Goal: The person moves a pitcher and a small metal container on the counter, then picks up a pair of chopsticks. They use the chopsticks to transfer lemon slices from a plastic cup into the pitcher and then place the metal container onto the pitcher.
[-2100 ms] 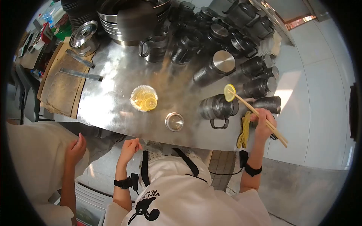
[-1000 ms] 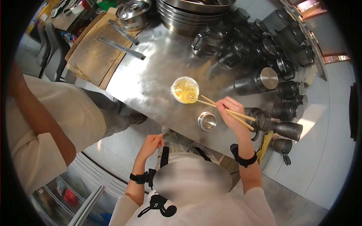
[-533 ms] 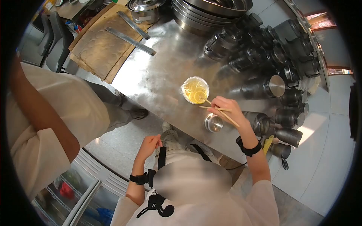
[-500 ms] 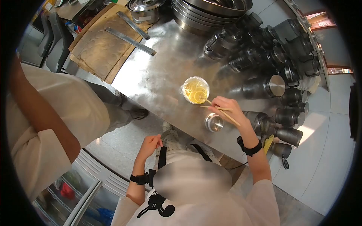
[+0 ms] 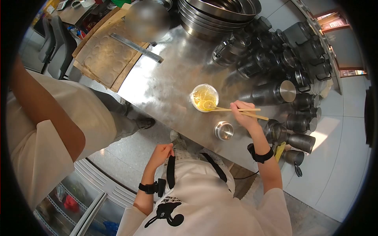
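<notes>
My right hand (image 5: 245, 114) is closed around a pair of wooden chopsticks (image 5: 258, 110). Their tips reach a lemon slice (image 5: 207, 104) near the front of a white-rimmed container (image 5: 216, 93). Several more lemon slices and some clear plastic film lie in this container. Just in front of it, on the steel table (image 5: 173, 80), is a small round metal cup (image 5: 224, 130). My left hand (image 5: 160, 155) is low by my waist, close to a black strap (image 5: 171, 171). Its fingers are curled, and whatever they may hold is hidden.
Several dark jars and pitchers (image 5: 252, 65) crowd the table's right side. Stacked steel bowls (image 5: 204, 25) stand at the back, beside a stained cardboard sheet (image 5: 104, 53) with a metal strip (image 5: 136, 47). Another person (image 5: 59, 106) stands at my left, above a glass-topped freezer (image 5: 94, 181).
The chopsticks have swung flatter and closer together, with their tips now on the front lemon slice. My right hand has shifted slightly right. My left hand has moved slightly right, toward the strap.
</notes>
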Demonstrator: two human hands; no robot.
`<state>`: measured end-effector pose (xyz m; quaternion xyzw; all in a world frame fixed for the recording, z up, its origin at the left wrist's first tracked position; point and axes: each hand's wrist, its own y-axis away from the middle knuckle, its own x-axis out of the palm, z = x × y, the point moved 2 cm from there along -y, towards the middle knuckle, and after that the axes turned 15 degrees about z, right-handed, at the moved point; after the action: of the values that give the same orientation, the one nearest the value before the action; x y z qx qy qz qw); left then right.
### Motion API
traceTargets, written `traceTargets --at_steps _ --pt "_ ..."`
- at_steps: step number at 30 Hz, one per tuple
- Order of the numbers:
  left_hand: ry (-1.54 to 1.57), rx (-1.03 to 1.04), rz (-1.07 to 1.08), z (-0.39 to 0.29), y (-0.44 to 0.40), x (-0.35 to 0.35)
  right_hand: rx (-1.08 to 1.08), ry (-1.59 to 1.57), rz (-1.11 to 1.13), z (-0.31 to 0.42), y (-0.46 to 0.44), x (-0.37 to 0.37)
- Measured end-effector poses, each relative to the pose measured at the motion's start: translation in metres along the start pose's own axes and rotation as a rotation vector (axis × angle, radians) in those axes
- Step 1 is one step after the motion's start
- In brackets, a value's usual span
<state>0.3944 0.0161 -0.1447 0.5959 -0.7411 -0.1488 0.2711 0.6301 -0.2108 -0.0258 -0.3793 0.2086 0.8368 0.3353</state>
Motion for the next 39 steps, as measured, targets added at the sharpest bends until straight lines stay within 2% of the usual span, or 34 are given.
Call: traceTargets --at_steps 2,4,5,8,10,13,15,17,28,32,34,37,39 --pt "-0.006 -0.014 -0.001 -0.002 0.002 0.001 -0.027 0.053 -0.036 0.0 0.005 0.002" --pt "0.005 0.003 0.005 0.0 -0.002 0.006 -0.2 0.237 -0.06 0.0 0.0 0.004" --pt "0.021 0.006 0.016 -0.001 -0.006 0.005 -0.163 0.083 -0.056 0.0 0.001 0.005" --pt "-0.077 0.013 0.055 -0.014 -0.01 0.0 -0.238 0.104 0.045 0.013 -0.005 0.0" --pt "-0.113 0.012 0.078 -0.017 -0.009 -0.003 -0.257 0.246 0.252 0.014 -0.007 0.004" --pt "-0.123 0.05 0.016 -0.026 -0.013 -0.013 -0.28 0.275 0.267 0.016 -0.006 0.007" --pt "-0.104 0.062 -0.021 -0.027 -0.01 -0.013 -0.26 0.313 0.259 0.016 -0.002 0.008" --pt "-0.115 0.051 -0.011 -0.025 -0.011 -0.013 -0.289 0.201 0.135 0.018 0.001 0.0" --pt "-0.05 0.041 0.027 -0.017 0.001 0.004 -0.247 0.14 -0.043 0.004 0.008 0.0" --pt "-0.094 0.032 0.014 -0.019 -0.001 0.003 -0.303 0.157 0.018 0.008 0.002 0.006" --pt "-0.089 0.04 -0.002 -0.019 0.0 0.003 -0.28 0.13 0.117 0.01 0.001 0.007" --pt "-0.126 0.025 0.01 -0.021 0.002 0.003 -0.225 0.169 0.149 0.004 0.001 0.011" --pt "-0.128 0.035 0.007 -0.02 0.005 0.004 -0.243 0.184 0.07 0.0 0.004 0.018"
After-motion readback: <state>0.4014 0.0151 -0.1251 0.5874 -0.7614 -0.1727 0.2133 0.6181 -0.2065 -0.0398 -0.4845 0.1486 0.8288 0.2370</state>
